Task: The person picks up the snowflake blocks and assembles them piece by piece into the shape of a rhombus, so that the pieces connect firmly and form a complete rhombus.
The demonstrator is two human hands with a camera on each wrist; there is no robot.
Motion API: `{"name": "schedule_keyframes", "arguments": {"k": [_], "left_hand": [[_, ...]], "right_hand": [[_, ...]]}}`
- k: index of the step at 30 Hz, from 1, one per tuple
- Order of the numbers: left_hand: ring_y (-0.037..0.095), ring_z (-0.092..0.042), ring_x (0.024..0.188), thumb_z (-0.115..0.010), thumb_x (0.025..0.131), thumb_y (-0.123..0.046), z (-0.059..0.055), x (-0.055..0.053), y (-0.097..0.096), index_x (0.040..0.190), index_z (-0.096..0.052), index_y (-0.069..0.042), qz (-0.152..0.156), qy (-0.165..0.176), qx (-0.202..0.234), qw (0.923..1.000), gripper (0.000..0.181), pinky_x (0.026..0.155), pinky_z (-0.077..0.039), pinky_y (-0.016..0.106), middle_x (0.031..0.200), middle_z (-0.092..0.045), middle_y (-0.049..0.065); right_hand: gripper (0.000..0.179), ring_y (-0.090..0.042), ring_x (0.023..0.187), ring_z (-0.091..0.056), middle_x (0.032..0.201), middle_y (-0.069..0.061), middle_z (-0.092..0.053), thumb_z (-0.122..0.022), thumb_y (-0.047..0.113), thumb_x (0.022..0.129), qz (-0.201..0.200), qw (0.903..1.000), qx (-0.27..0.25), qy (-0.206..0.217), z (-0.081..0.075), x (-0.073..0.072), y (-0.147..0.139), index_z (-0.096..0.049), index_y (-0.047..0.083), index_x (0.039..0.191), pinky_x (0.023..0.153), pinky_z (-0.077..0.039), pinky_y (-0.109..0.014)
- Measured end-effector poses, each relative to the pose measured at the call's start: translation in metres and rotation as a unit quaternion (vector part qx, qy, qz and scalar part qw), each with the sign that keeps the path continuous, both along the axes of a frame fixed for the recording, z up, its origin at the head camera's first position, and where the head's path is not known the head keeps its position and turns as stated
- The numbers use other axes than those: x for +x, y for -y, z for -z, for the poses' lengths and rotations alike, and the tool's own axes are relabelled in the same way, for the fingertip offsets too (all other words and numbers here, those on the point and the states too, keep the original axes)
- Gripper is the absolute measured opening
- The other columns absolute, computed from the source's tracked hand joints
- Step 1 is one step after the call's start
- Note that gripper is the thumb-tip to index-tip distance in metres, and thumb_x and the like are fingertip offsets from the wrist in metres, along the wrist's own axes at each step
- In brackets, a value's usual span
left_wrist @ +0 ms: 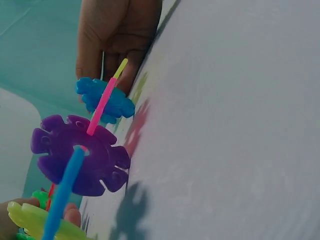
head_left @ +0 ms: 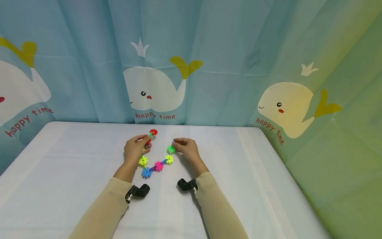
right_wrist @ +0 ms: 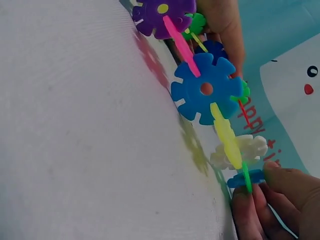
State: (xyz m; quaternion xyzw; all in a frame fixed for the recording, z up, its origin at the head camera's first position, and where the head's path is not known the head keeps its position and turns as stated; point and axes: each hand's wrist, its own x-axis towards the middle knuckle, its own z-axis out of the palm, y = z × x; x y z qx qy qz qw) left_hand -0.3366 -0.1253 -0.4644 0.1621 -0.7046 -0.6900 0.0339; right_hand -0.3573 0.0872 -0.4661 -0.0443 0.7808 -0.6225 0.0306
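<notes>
A chain of toothed plastic snowflake discs dips in a U between both hands, a blue disc [head_left: 146, 172] and a pink disc [head_left: 159, 166] along its low part. My left hand [head_left: 135, 150] pinches the chain toward its left end, and a red disc [head_left: 153, 132] sticks out past the fingertips. At the other end, my right hand [head_left: 188, 149] has thumb and fingers on a small blue disc [right_wrist: 245, 178], joined to a green disc [head_left: 171, 149]. In the left wrist view a purple disc [left_wrist: 80, 155] is close up. The left palm hides some discs.
A white table [head_left: 253, 186] spreads under both forearms. Behind it hangs a blue-green curtain [head_left: 226, 66] printed with whales. Black wrist mounts [head_left: 140, 191] stick out from the beige sleeves [head_left: 221, 209]. Disc shadows [left_wrist: 132, 212] fall on the tabletop beside the chain.
</notes>
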Motion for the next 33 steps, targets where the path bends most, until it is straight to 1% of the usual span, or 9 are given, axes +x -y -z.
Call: {"name": "schedule_keyframes", "arguments": {"k": [2, 8, 11, 16, 19, 23, 25, 30, 33], "left_hand": [[0.007, -0.071, 0.074, -0.064, 0.097, -0.028, 0.000, 0.000, -0.001, 0.128, -0.063, -0.004, 0.006, -0.002, -0.003, 1.0000, 0.039, 0.069, -0.059, 0.024, 0.118, -0.068, 0.022], [0.007, -0.072, 0.075, -0.064, 0.097, -0.026, -0.001, 0.000, -0.001, 0.127, -0.064, -0.004, 0.019, 0.013, -0.016, 0.9996, 0.037, 0.070, -0.059, 0.023, 0.117, -0.068, 0.022], [0.007, -0.072, 0.075, -0.063, 0.098, -0.027, -0.003, 0.000, 0.000, 0.128, -0.063, -0.003, 0.033, 0.020, -0.025, 0.9990, 0.039, 0.072, -0.058, 0.021, 0.119, -0.067, 0.023], [0.009, -0.072, 0.080, -0.060, 0.099, -0.027, -0.004, 0.001, 0.001, 0.133, -0.061, -0.005, 0.068, 0.019, -0.036, 0.9969, 0.040, 0.075, -0.058, 0.022, 0.124, -0.065, 0.021], [0.011, -0.072, 0.085, -0.058, 0.100, -0.027, -0.003, 0.000, 0.002, 0.136, -0.059, -0.007, 0.094, 0.012, -0.036, 0.9948, 0.041, 0.077, -0.058, 0.022, 0.126, -0.064, 0.021], [0.011, -0.072, 0.086, -0.057, 0.101, -0.028, -0.001, -0.003, 0.003, 0.137, -0.059, -0.009, 0.115, 0.012, -0.035, 0.9926, 0.041, 0.077, -0.058, 0.023, 0.123, -0.065, 0.020], [0.011, -0.072, 0.085, -0.058, 0.101, -0.029, 0.000, -0.004, 0.004, 0.136, -0.059, -0.009, 0.120, 0.014, -0.036, 0.9920, 0.041, 0.077, -0.058, 0.023, 0.123, -0.065, 0.020], [0.009, -0.071, 0.082, -0.059, 0.100, -0.029, 0.001, -0.006, 0.005, 0.134, -0.060, -0.007, 0.130, 0.009, -0.039, 0.9907, 0.040, 0.076, -0.058, 0.023, 0.117, -0.068, 0.018], [0.009, -0.072, 0.080, -0.059, 0.100, -0.030, 0.001, -0.007, 0.004, 0.132, -0.061, -0.006, 0.136, 0.004, -0.039, 0.9900, 0.041, 0.074, -0.059, 0.023, 0.107, -0.070, 0.016]], "right_hand": [[0.028, -0.009, 0.080, -0.068, 0.106, -0.017, -0.073, -0.072, 0.010, 0.089, -0.006, 0.9999, 0.011, -0.001, -0.001, 0.001, 0.000, -0.071, -0.003, 0.114, 0.077, -0.059, -0.027], [0.028, -0.012, 0.083, -0.068, 0.107, -0.016, -0.072, -0.072, 0.008, 0.089, -0.039, 0.9986, 0.035, 0.006, -0.005, 0.004, -0.001, -0.070, -0.001, 0.116, 0.079, -0.059, -0.029], [0.028, -0.012, 0.082, -0.067, 0.105, -0.015, -0.072, -0.073, 0.007, 0.088, -0.048, 0.9979, 0.042, 0.013, -0.006, 0.005, -0.002, -0.071, 0.000, 0.115, 0.077, -0.059, -0.029], [0.027, -0.010, 0.077, -0.066, 0.102, -0.014, -0.071, -0.073, 0.007, 0.088, -0.043, 0.9976, 0.047, 0.027, -0.007, 0.005, -0.002, -0.072, 0.002, 0.114, 0.074, -0.059, -0.028], [0.027, -0.010, 0.071, -0.066, 0.101, -0.015, -0.072, -0.072, 0.005, 0.088, -0.046, 0.9974, 0.033, 0.044, -0.008, 0.006, -0.002, -0.071, 0.001, 0.114, 0.073, -0.060, -0.029], [0.027, -0.011, 0.064, -0.066, 0.099, -0.017, -0.072, -0.071, 0.003, 0.089, -0.057, 0.9959, 0.017, 0.068, -0.009, 0.006, -0.003, -0.070, -0.001, 0.116, 0.071, -0.060, -0.029], [0.029, -0.010, 0.065, -0.065, 0.100, -0.017, -0.071, -0.071, 0.003, 0.089, -0.067, 0.9948, 0.018, 0.075, -0.010, 0.006, -0.003, -0.069, -0.002, 0.118, 0.072, -0.060, -0.030], [0.033, -0.010, 0.072, -0.067, 0.101, -0.015, -0.071, -0.071, 0.007, 0.090, -0.094, 0.9916, 0.044, 0.077, -0.012, 0.005, -0.006, -0.068, 0.002, 0.122, 0.076, -0.059, -0.029], [0.030, -0.009, 0.074, -0.067, 0.100, -0.012, -0.072, -0.071, 0.009, 0.090, -0.093, 0.9917, 0.060, 0.067, -0.011, 0.004, -0.006, -0.070, 0.004, 0.120, 0.073, -0.058, -0.025]]}}
